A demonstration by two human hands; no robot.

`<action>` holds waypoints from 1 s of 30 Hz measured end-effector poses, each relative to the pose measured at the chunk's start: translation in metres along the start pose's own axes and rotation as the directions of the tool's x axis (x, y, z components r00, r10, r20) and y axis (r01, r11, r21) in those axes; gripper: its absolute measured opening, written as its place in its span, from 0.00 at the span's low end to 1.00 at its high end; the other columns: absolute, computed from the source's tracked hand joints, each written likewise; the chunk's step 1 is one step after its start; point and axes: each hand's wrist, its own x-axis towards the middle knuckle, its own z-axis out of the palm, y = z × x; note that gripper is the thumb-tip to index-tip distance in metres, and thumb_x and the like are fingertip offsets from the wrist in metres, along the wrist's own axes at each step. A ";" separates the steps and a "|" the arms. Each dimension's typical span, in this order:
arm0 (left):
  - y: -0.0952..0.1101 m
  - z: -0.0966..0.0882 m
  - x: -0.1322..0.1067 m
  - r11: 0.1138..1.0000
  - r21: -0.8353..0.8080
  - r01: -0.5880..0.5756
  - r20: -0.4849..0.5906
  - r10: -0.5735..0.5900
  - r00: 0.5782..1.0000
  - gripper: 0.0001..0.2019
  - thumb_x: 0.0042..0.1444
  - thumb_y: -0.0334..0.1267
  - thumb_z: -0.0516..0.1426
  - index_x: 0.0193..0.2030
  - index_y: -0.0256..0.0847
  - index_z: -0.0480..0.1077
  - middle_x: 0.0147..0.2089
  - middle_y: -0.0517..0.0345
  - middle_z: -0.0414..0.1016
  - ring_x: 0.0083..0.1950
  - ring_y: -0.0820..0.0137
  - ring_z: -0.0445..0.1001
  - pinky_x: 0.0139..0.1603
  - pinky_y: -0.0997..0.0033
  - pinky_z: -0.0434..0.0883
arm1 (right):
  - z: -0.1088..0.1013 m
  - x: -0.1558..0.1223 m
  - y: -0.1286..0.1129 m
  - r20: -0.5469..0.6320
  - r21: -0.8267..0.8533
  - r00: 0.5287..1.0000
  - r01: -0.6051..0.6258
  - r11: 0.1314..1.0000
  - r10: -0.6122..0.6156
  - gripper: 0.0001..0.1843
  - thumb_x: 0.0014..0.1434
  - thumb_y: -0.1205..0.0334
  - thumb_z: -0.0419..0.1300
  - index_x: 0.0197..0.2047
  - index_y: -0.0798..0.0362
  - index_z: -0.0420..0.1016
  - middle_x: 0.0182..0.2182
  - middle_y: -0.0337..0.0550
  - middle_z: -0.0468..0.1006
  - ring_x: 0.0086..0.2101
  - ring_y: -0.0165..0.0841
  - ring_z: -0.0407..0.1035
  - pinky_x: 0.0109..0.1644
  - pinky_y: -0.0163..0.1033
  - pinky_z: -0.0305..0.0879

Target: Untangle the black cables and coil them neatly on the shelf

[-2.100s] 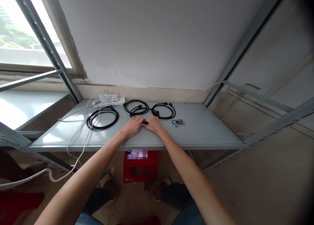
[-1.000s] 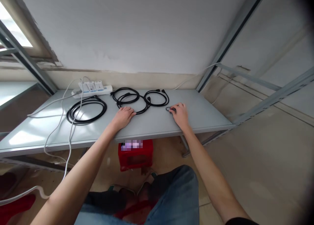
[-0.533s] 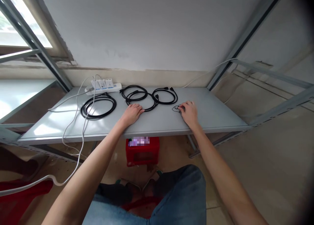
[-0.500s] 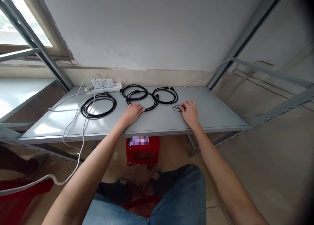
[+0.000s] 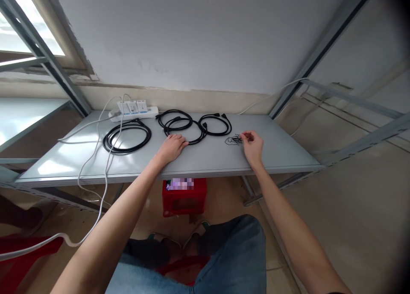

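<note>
A black power cable [image 5: 196,142] lies coiled on the grey shelf top, and my left hand [image 5: 173,148] rests at its near left side with the fingers closed on it. Farther right is a small tangle of thin black wire ties [image 5: 231,141]. My right hand [image 5: 252,146] is at the right edge of that tangle, thumb and fingertips pinched together on the thin ties. How many are in the pinch cannot be made out. Other coiled black cables sit behind my left hand [image 5: 174,111], to the right [image 5: 219,135] and to the left [image 5: 126,151].
A white power strip [image 5: 150,113] with white adapters [image 5: 133,107] stands at the back left. White cords [image 5: 107,174] hang over the front edge of the shelf [image 5: 205,168]. Below is a red stool [image 5: 184,202]. Metal posts [image 5: 290,89] frame both sides.
My right hand has shifted slightly right, uncovering more of the tangle of ties. My left hand stays on the cable. The view has moved a little.
</note>
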 end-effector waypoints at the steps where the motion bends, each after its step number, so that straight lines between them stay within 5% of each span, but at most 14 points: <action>1: 0.000 0.000 0.000 1.000 0.000 -0.001 -0.001 0.001 1.000 0.20 0.80 0.45 0.46 0.44 0.40 0.75 0.48 0.43 0.79 0.54 0.52 0.76 0.59 0.52 0.68 | 0.000 0.000 -0.001 0.002 0.017 1.000 0.002 1.000 -0.002 0.22 0.64 0.38 0.67 0.38 0.50 0.78 0.34 0.46 0.83 0.36 0.40 0.77 0.44 0.47 0.76; 13: -0.001 0.002 0.000 1.000 0.016 -0.021 -0.037 0.021 0.999 0.21 0.80 0.47 0.45 0.43 0.41 0.74 0.47 0.44 0.80 0.52 0.53 0.77 0.57 0.53 0.68 | 0.000 0.009 -0.017 0.007 0.189 1.000 -0.009 0.982 0.007 0.19 0.60 0.43 0.69 0.42 0.49 0.75 0.38 0.47 0.82 0.41 0.40 0.80 0.52 0.49 0.77; 17: -0.001 0.001 -0.001 1.000 -0.007 -0.025 -0.050 0.024 0.998 0.21 0.80 0.47 0.44 0.43 0.41 0.74 0.46 0.44 0.80 0.51 0.53 0.77 0.58 0.53 0.68 | 0.007 0.016 -0.032 -0.013 0.195 0.998 -0.052 0.979 0.056 0.21 0.62 0.40 0.66 0.43 0.48 0.72 0.39 0.46 0.80 0.38 0.40 0.81 0.46 0.47 0.78; 21: 0.000 -0.001 -0.001 0.999 -0.035 -0.026 -0.042 0.025 0.999 0.21 0.80 0.47 0.45 0.42 0.41 0.74 0.45 0.45 0.80 0.51 0.54 0.77 0.58 0.53 0.68 | 0.042 0.014 -0.066 0.103 0.208 0.994 -0.042 0.977 0.021 0.24 0.64 0.36 0.64 0.45 0.48 0.71 0.40 0.47 0.80 0.34 0.38 0.80 0.39 0.43 0.76; 26: 0.001 -0.003 -0.001 0.999 -0.045 -0.013 -0.022 0.013 1.000 0.21 0.80 0.45 0.45 0.43 0.41 0.74 0.45 0.43 0.81 0.52 0.53 0.77 0.56 0.55 0.68 | 0.119 -0.010 -0.110 0.400 0.329 0.916 -0.101 0.939 -0.042 0.26 0.62 0.32 0.67 0.41 0.47 0.74 0.34 0.44 0.82 0.29 0.36 0.76 0.38 0.43 0.76; 30: 0.002 -0.002 0.000 0.999 -0.043 -0.003 -0.009 0.002 1.000 0.20 0.80 0.45 0.46 0.43 0.41 0.74 0.44 0.43 0.82 0.50 0.53 0.78 0.55 0.55 0.68 | 0.151 -0.032 -0.113 0.413 0.286 0.905 -0.028 0.958 -0.097 0.19 0.63 0.41 0.68 0.35 0.48 0.77 0.33 0.44 0.84 0.31 0.37 0.77 0.42 0.44 0.77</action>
